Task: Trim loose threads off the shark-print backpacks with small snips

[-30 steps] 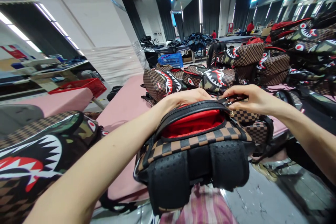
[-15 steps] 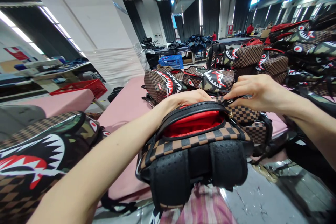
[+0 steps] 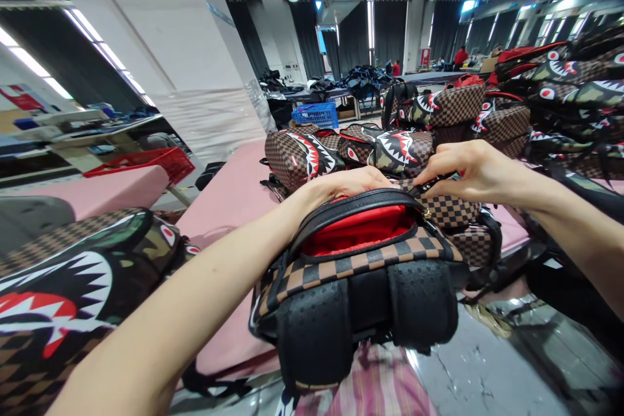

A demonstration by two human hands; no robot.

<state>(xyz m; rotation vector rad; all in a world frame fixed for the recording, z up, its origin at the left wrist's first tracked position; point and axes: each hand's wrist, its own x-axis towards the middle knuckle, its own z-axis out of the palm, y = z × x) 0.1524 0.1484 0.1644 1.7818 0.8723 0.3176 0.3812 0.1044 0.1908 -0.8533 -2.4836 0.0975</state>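
A brown-and-black checkered backpack (image 3: 361, 266) stands against my lap with its black padded back toward me and its top open on a red lining (image 3: 358, 231). My left hand (image 3: 348, 181) curls over the far rim of that opening, fingers closed on the bag's front. My right hand (image 3: 465, 169) pinches the checkered top flap at the bag's right, near a small gold zipper pull (image 3: 428, 212). Most fingertips of both hands are hidden behind the bag.
A pink table (image 3: 229, 201) runs ahead, with several shark-mouth backpacks (image 3: 394, 149) on it and more stacked at right (image 3: 570, 91). Another shark-mouth bag (image 3: 73, 286) lies at my left. A red crate (image 3: 146, 159) and a blue crate (image 3: 316, 114) stand farther off. People work far back.
My right hand has lifted slightly and shifted along the bag's top flap. My left hand and the backpack have stayed nearly in place.
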